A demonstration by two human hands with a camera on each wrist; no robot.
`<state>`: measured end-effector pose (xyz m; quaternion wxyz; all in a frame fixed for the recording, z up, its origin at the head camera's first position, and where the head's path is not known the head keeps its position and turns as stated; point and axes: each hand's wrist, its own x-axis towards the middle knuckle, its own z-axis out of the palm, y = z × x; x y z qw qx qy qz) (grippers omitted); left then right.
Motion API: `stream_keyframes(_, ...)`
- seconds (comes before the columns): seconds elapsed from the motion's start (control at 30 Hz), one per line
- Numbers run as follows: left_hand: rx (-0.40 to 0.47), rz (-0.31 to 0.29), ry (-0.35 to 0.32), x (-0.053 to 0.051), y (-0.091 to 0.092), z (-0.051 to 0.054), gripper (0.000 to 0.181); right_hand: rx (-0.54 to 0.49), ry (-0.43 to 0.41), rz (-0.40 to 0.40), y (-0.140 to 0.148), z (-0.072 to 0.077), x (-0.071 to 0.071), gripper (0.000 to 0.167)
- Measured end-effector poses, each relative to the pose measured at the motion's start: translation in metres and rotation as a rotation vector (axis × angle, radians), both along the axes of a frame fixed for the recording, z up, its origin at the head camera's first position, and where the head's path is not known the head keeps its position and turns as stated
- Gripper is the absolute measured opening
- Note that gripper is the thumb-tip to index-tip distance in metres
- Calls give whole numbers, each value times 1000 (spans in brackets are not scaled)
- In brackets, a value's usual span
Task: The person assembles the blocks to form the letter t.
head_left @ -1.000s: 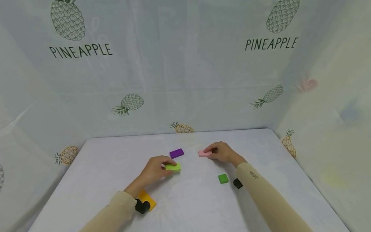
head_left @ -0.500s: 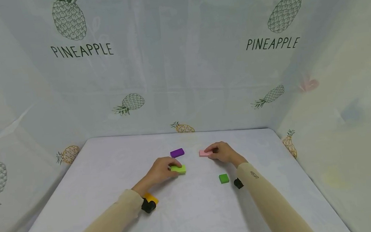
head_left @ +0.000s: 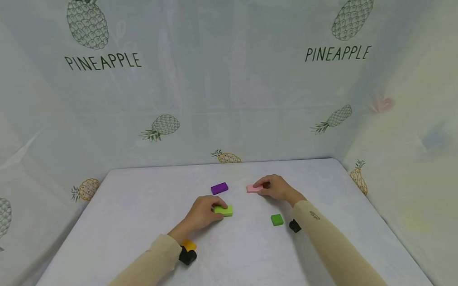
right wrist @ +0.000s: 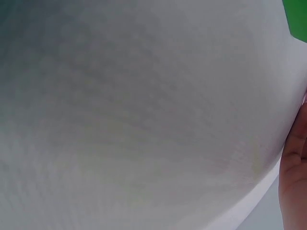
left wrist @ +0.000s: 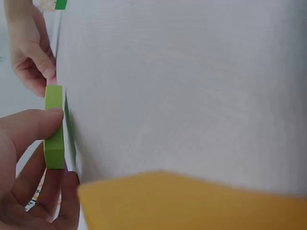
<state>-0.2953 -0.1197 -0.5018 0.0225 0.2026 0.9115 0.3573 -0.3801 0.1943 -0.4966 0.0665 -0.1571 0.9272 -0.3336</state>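
Between thumb and fingers, my left hand [head_left: 202,212] pinches a lime-green block [head_left: 226,211] at the middle of the table; the left wrist view shows the thumb on one face of that block [left wrist: 54,148]. My right hand [head_left: 275,188] grips the right end of a pink block [head_left: 252,189] farther back, its fingers covering part of it. In the right wrist view only the edge of the right hand [right wrist: 293,177] shows. A purple block [head_left: 219,188] lies just behind the lime-green one, apart from both hands.
A small green block [head_left: 277,220] lies in front of the right hand. Under the left wrist sits an orange-yellow block [head_left: 190,245], partly hidden by the black wrist camera [head_left: 187,256]. The white table [head_left: 240,269] ends at a pineapple-print cloth [head_left: 224,93] behind.
My left hand has moved right and slightly nearer to me with the lime-green block, and its sleeve now covers more of the orange-yellow block. The right hand stays at the pink block.
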Motion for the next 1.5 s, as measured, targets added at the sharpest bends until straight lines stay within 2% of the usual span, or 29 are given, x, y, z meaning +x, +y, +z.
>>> stream_keyframes(0.27,21,4,2,2,5,0,22,-2,-11,-11,-1,3,3,24)
stream_keyframes(0.67,21,16,-11,4,9,-3,23,4,-9,-10,-1,0,1,25)
stream_keyframes(0.93,27,25,-35,2,8,-5,23,9,-15,-12,-1,-1,0,25)
stream_keyframes(1.5,35,10,-31,-1,7,-4,22,4,-7,-10,-1,1,2,25)
